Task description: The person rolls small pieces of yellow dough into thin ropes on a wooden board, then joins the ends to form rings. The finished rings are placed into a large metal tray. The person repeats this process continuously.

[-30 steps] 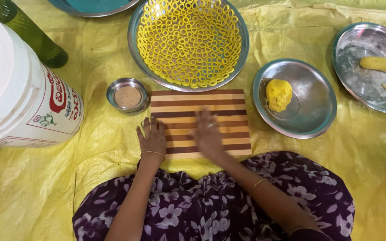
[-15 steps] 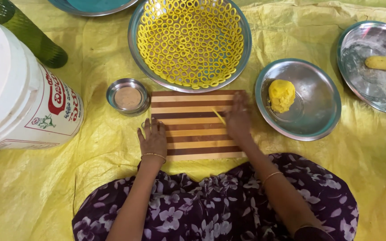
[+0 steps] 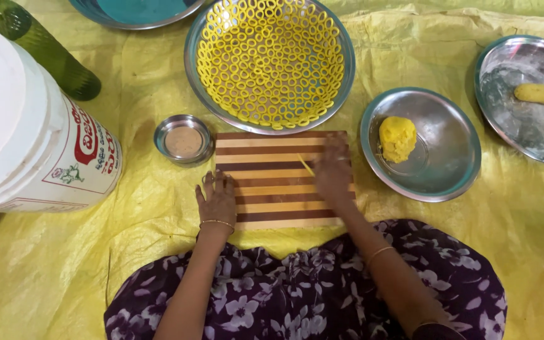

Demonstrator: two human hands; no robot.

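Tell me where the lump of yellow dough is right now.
In the head view, the lump of yellow dough sits in the steel bowl, right of the striped board, beyond the right hand.

This looks like a home floor set up for making snacks. A yellow plastic sheet [image 3: 45, 271] covers the floor where the person sits. Beyond the right hand [image 3: 334, 173] stands a steel plate of yellow dough rings [image 3: 269, 63]; to its right a steel bowl [image 3: 439, 170] holds a dough lump [image 3: 398, 137].
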